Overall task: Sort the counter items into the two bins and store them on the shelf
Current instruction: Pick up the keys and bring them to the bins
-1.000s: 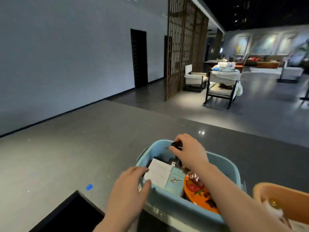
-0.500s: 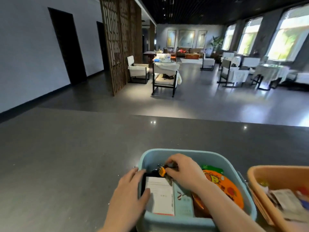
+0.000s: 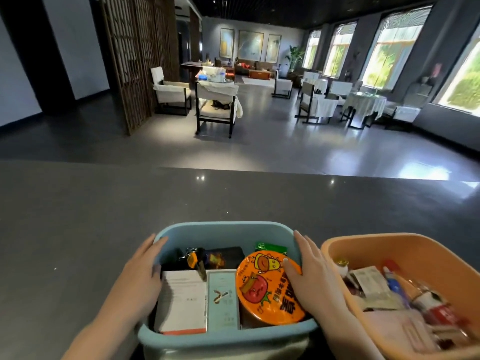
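Head view, left to right. The left hand (image 3: 137,276) lies along the left wall of the blue bin (image 3: 228,336); its fingers are nearly straight on the outside and the thumb hooks over the rim, so the grip is a loose clasp of the wall. The blue bin stands on the dark counter (image 3: 78,216) at its near edge, about midway along it. Inside, from the left: a white box (image 3: 183,302) flat against the near-left corner, a pale green box (image 3: 223,300) just beside it, and an orange-lidded bowl (image 3: 265,289) tilted against the right wall. Behind these lie dark items (image 3: 228,255) and a small orange-tagged object (image 3: 192,261), too blurred to identify; a green packet (image 3: 271,247) shows behind the bowl.

The right hand (image 3: 311,276) lies between the two bins, fingers straight down the outside of the blue bin's right wall and thumb resting on the bowl's lid; the grip is wide, curled round nothing.

The orange bin (image 3: 363,242) stands just beside the blue bin, near the counter's near-right corner, partly cut by the frame. It holds a jumble of packets, tubes and a small bottle, blurred.
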### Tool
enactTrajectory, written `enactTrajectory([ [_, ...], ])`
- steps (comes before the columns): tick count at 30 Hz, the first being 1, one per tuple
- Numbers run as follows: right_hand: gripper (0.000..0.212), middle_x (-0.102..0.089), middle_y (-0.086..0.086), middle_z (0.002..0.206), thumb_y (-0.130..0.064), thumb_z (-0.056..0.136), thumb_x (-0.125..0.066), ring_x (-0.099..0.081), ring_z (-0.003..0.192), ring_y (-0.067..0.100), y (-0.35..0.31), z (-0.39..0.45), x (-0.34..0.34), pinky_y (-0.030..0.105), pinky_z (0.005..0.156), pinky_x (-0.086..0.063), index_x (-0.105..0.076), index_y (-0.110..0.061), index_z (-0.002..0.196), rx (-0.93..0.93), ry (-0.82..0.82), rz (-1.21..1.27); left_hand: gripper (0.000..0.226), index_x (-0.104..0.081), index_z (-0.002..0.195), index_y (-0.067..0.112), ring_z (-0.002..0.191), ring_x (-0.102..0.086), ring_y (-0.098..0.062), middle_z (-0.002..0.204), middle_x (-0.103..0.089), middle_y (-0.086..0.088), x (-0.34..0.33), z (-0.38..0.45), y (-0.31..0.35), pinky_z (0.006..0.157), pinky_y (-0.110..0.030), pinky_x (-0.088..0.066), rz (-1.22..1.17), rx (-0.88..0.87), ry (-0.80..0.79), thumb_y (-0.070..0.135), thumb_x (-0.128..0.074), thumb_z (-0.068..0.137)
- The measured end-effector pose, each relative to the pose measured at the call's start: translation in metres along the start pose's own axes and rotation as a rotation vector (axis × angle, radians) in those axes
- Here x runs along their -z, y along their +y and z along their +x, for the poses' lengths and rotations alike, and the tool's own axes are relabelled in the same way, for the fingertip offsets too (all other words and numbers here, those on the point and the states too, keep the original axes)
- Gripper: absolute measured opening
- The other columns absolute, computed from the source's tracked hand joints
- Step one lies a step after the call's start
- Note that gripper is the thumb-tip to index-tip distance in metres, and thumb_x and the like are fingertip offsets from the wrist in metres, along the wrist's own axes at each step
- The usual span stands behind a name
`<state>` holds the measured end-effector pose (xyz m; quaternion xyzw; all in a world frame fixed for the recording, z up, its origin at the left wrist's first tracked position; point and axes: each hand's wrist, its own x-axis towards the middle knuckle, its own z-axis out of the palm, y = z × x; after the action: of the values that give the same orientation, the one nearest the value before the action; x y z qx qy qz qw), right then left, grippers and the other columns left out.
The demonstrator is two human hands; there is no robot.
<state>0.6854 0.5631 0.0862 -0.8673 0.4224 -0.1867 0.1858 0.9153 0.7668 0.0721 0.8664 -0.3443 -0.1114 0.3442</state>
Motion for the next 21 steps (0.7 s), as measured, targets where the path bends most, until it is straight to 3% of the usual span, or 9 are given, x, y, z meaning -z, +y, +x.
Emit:
enactTrajectory([
  [3, 0.064, -0.048, -0.009, 0.137, -0.035, 0.095, -0.050, -0.050, 0.108, 0.001, 0.005, 0.000, -0.001, 0.008, 0.076, -0.038, -0.018, -0.030, 0.150, -0.040, -0.001, 0.064, 0.056, -0.037, 0.144, 0.032, 0.142, -0.024, -0.010, 0.155, -0.025, 0.012, 0.001, 0.000, -0.001, 0.114, -0.026, -0.017, -0.031, 0.006, 0.020, 0.004, -0.044, 0.096],
  [5, 0.061, -0.053, -0.010, 0.130, -0.035, 0.096, -0.046, -0.048, 0.093, -0.004, 0.005, 0.001, -0.001, 0.004, 0.060, -0.031, -0.018, -0.029, 0.150, -0.056, -0.013, 0.046, 0.055, -0.040, 0.142, 0.028, 0.139, -0.031, -0.013, 0.151, -0.035, 0.007, 0.004, 0.004, -0.002, 0.115, -0.030, -0.021, -0.067, 0.027, 0.049, 0.003, -0.047, 0.094],
  [8, 0.060, -0.054, -0.006, 0.130, -0.036, 0.099, -0.041, -0.052, 0.102, 0.003, 0.005, 0.008, -0.002, 0.013, 0.073, -0.038, -0.016, -0.025, 0.151, -0.050, -0.049, 0.009, 0.055, -0.040, 0.143, 0.021, 0.133, -0.041, -0.016, 0.145, -0.043, 0.002, 0.008, 0.010, -0.001, 0.113, -0.037, -0.030, -0.125, 0.076, 0.087, 0.004, -0.053, 0.093],
  [10, 0.059, -0.054, -0.003, 0.130, -0.035, 0.099, -0.040, -0.054, 0.110, 0.009, 0.003, 0.011, -0.003, 0.021, 0.086, -0.046, -0.016, -0.022, 0.151, -0.043, -0.078, 0.014, 0.052, -0.042, 0.142, 0.019, 0.127, -0.045, -0.016, 0.138, -0.048, 0.001, 0.007, 0.010, 0.000, 0.108, -0.033, -0.033, -0.139, 0.117, 0.110, 0.007, -0.055, 0.093],
  [12, 0.056, -0.056, -0.002, 0.126, -0.034, 0.100, -0.040, -0.055, 0.109, 0.010, 0.002, 0.015, -0.003, 0.027, 0.090, -0.049, -0.020, -0.021, 0.150, -0.041, -0.094, 0.016, 0.046, -0.050, 0.135, 0.022, 0.112, -0.052, -0.012, 0.124, -0.057, 0.007, 0.005, 0.008, 0.002, 0.092, -0.024, -0.038, -0.214, 0.170, 0.141, 0.008, -0.057, 0.092],
  [15, 0.045, -0.055, -0.006, 0.108, -0.029, 0.101, -0.036, -0.057, 0.087, 0.003, 0.004, 0.020, -0.003, 0.019, 0.066, -0.046, -0.029, -0.025, 0.145, -0.064, -0.087, 0.044, 0.034, -0.060, 0.118, 0.028, 0.088, -0.057, 0.001, 0.100, -0.063, 0.020, 0.004, 0.008, 0.000, 0.069, -0.016, -0.038, -0.354, 0.253, 0.187, 0.011, -0.061, 0.089],
  [18, 0.040, -0.060, -0.007, 0.097, -0.025, 0.102, -0.034, -0.058, 0.075, 0.004, 0.003, 0.021, -0.003, 0.019, 0.055, -0.039, -0.035, -0.027, 0.141, -0.096, -0.087, 0.083, 0.032, -0.066, 0.104, 0.030, 0.090, -0.062, -0.006, 0.101, -0.069, 0.009, 0.005, 0.006, -0.002, 0.073, -0.025, -0.044, -0.538, 0.326, 0.176, 0.007, -0.066, 0.082],
  [21, 0.038, -0.065, -0.005, 0.083, -0.024, 0.101, -0.036, -0.062, 0.064, 0.008, -0.005, 0.020, 0.003, 0.024, 0.050, -0.042, -0.040, -0.028, 0.138, -0.120, -0.094, 0.110, 0.040, -0.069, 0.091, 0.038, 0.087, -0.067, -0.010, 0.091, -0.073, 0.011, 0.008, 0.005, -0.004, 0.073, -0.028, -0.047, -0.644, 0.332, 0.163, 0.003, -0.067, 0.073],
])
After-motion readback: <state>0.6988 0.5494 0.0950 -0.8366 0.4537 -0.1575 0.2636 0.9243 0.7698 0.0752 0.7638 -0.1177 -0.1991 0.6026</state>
